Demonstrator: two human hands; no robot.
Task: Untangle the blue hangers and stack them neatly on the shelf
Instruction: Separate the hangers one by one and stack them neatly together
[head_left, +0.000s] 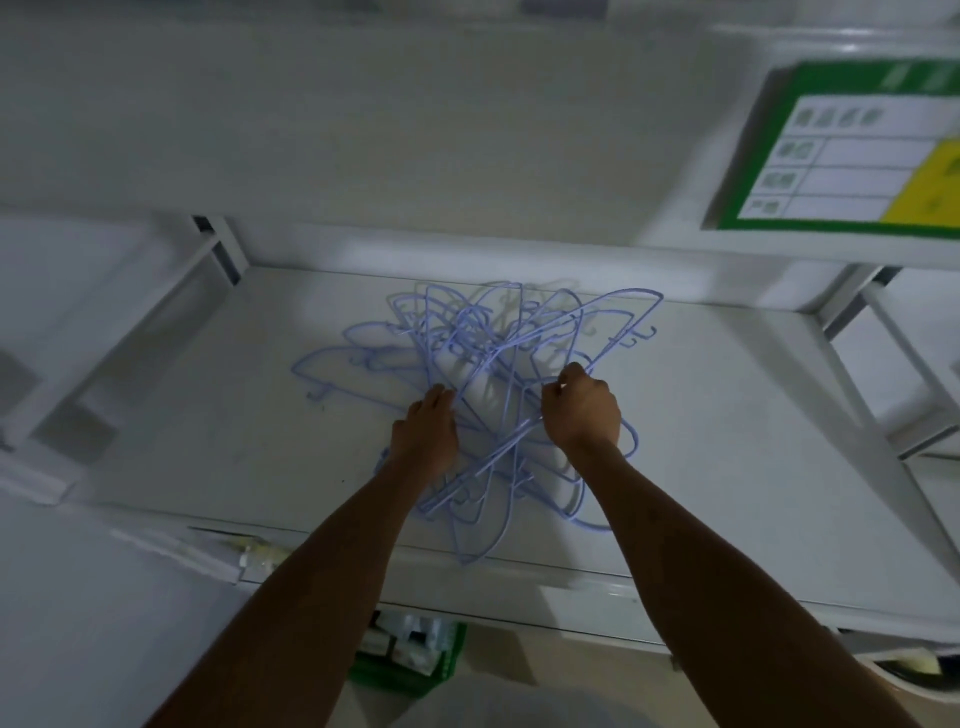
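On the white metal shelf (727, 426), I see the tangle of blue hangers (483, 374) heaped at its middle. My left hand (426, 436) lies palm-down on the pile's near-left side, fingers extended into the wires; whether it grips any I cannot tell. My right hand (584, 408) is curled closed around hanger wires on the pile's right side. A green label sign (852, 150) hangs upper right.

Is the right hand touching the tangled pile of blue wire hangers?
Touching. The head view shows the right hand fingers closed around wires of the tangled blue wire hangers.
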